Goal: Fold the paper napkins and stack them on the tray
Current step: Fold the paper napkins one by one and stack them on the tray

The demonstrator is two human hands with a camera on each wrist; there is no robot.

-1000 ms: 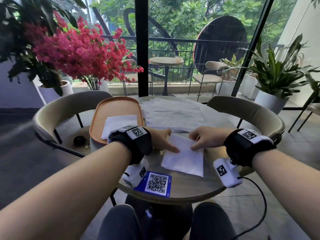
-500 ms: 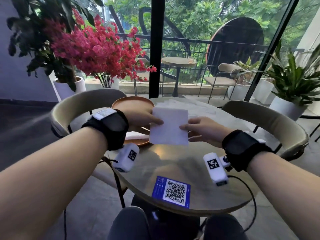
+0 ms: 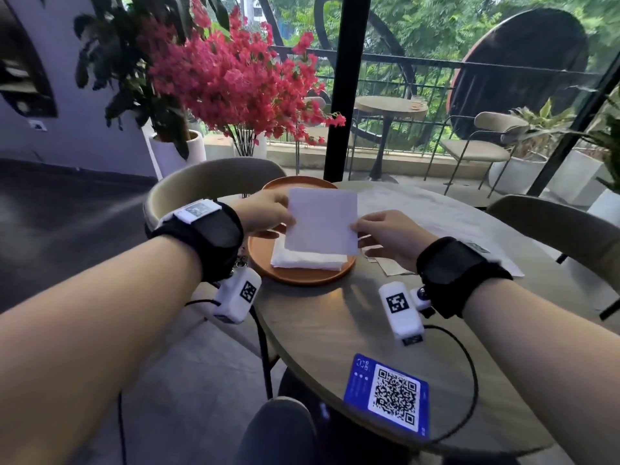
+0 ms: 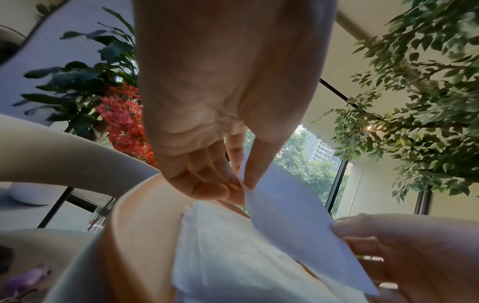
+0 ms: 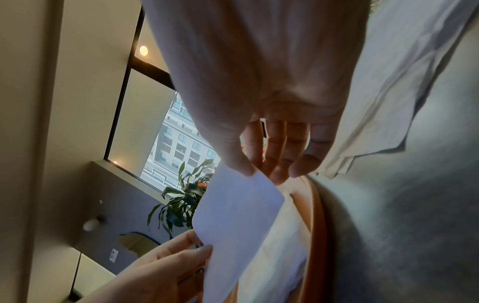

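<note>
Folded napkin (image 3: 320, 226), thin flat white square, held in the air over the tray (image 3: 265, 253), left hand (image 3: 265, 213) and right hand (image 3: 385, 234) each pinching a side edge. Below it a small soft stack of folded napkins (image 3: 307, 260) sits on the round orange tray near the counter's (image 3: 335, 330) far-left edge. Unfolded crinkled sheets (image 3: 436, 216) wait toward the far-right edge. Judged partway: this one not yet placed, more to fold.

The head view looks forward and down over the round table (image 3: 335, 330). The 2 wrist views sit close under each palm, aimed along the fingers. All 3 share the orange tray (image 3: 302, 280) (image 4: 140, 215) (image 5: 317, 205) at the table's far left edge.
</note>
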